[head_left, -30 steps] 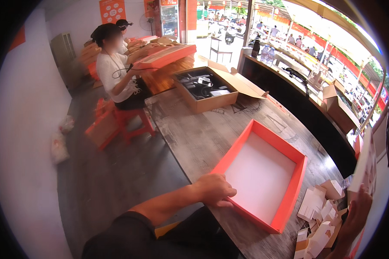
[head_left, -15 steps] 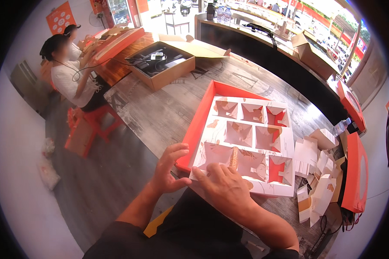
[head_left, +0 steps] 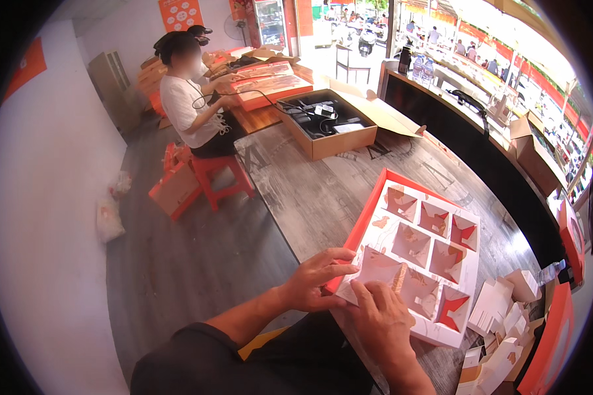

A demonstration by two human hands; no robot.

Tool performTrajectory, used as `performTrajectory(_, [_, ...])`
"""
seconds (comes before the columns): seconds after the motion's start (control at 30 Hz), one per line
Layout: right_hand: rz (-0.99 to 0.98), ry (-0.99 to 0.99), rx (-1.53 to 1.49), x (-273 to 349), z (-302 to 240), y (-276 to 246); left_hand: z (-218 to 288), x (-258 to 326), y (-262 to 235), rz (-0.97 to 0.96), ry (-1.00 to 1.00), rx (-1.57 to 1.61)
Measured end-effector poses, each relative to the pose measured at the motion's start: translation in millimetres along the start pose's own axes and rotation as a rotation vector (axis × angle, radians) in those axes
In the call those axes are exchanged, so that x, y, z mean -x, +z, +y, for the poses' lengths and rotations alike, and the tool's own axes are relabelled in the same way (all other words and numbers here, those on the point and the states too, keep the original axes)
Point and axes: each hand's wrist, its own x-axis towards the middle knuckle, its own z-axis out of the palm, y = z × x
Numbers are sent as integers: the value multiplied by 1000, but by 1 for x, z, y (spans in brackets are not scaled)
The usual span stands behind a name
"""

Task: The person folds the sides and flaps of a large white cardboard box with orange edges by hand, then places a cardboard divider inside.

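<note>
Both hands on the white divider insert at the near end of the red box.
Left hand (head_left: 313,280) pinches the insert (head_left: 418,260) edge; right hand (head_left: 382,316) presses flat on it, fingers spread. Red box (head_left: 369,220) lies on the wooden table (head_left: 310,191); folded card pieces (head_left: 501,309) at 4 o'clock, open cardboard box (head_left: 326,128) at 12.

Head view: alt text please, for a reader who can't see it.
Both hands press on the near corner of a white divider insert in an orange box on a grey wooden table: left hand at the edge, right hand on top. Beyond, a seated person works beside an open cardboard box.
</note>
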Motion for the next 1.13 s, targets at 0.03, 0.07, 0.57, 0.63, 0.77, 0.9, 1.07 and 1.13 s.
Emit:
performTrajectory(0.03, [4,3,-21,0,1,5,-2,1,1,10,5,-9])
performTrajectory(0.07, [9,7,-41,0,3,6,-2,1,1,19,11,-17])
performTrajectory(0.57, [28,581,93,113,82,-113,-12,15,15,106,-78,3])
performTrajectory(0.63, [-46,592,-66,112,82,-102,-10,21,12,123,-116,4])
performTrajectory(0.77, [66,565,-126,121,86,-86,-14,27,12,122,-182,123])
performTrajectory(0.9, [183,509,-151,117,74,-92,-17,33,10,187,-201,315])
performTrajectory(1.07, [234,362,-143,113,70,-94,-14,29,5,352,-173,295])
performTrajectory(1.13, [194,354,-124,116,75,-91,-8,26,3,369,-209,311])
